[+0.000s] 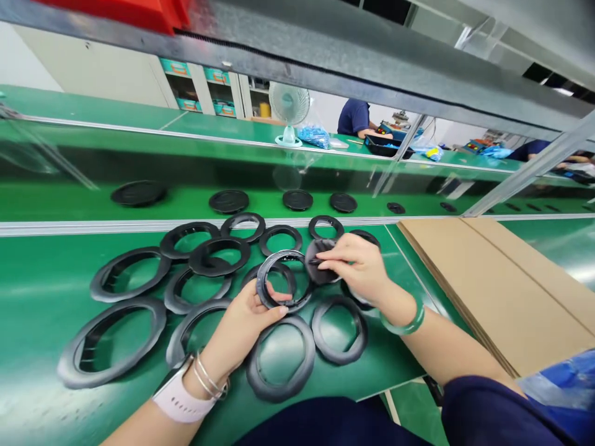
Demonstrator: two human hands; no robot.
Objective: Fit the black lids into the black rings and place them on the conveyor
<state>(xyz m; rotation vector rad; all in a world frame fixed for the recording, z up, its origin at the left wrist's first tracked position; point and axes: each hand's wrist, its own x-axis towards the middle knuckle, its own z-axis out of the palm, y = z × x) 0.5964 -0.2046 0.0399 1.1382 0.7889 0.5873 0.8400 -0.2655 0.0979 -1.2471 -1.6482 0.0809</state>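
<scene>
Loose rings (111,344): dark grey plastic, scattered flat and overlapping on the green bench (41,279), left of and under the hands; probably light and fairly stiff, with a thin inner lip easy to pinch.
Left hand (244,319): closed on the held ring (281,280), thumb over its lower rim, fingers behind; white watch strap and thin bangles at the wrist.
Held ring: lifted just above the pile, tilted toward the camera, centre of the bench; looks rigid enough to carry by one edge, smooth and possibly a little slick.
Small dark piece (320,263): pressed against the ring's right rim; seems thin and flexible, exact kind unclear.
Right hand (356,266): pinching that dark piece with fingertips; green bangle at the wrist.
Best hold, by judgement: outer rim between thumb and fingers, not the thin inner lip.
Cardboard sheets (493,285): stacked flat at the right.
Writing: no brand or label legible anywhere; bins on the far shelves too small to read.
</scene>
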